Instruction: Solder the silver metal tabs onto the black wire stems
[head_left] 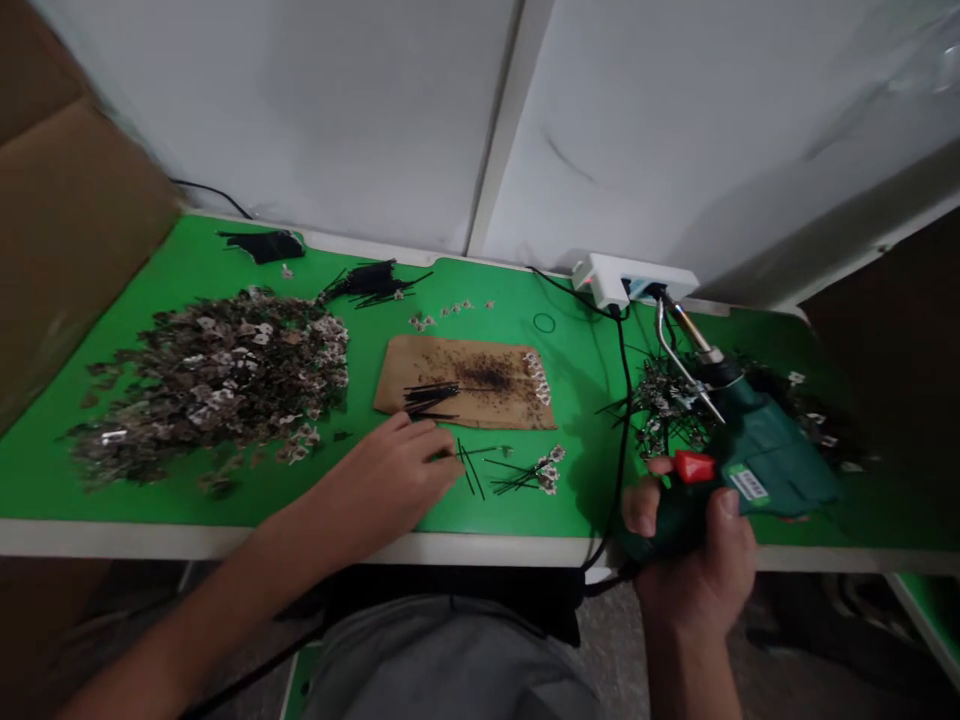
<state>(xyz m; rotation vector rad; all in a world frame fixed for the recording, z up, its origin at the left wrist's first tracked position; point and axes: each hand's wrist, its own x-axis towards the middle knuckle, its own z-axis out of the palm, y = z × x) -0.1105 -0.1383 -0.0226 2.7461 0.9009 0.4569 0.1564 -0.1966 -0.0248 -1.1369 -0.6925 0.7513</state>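
My right hand (697, 560) is wrapped round the grip of a green soldering gun (750, 460) with a red trigger, its metal tip pointing up and away over the table's right side. My left hand (394, 478) rests on the green table (150, 500), fingers curled down onto thin black wires (480, 465) in front of a scorched brown board (465, 382). More black wires lie on that board. What the left fingers pinch is hidden.
A large heap of small metal pieces (217, 385) covers the table's left. A smaller tangle of finished parts (667, 405) lies beyond the gun. A white power strip (634, 280) with a black cord sits at the back. A cardboard box (67, 230) stands left.
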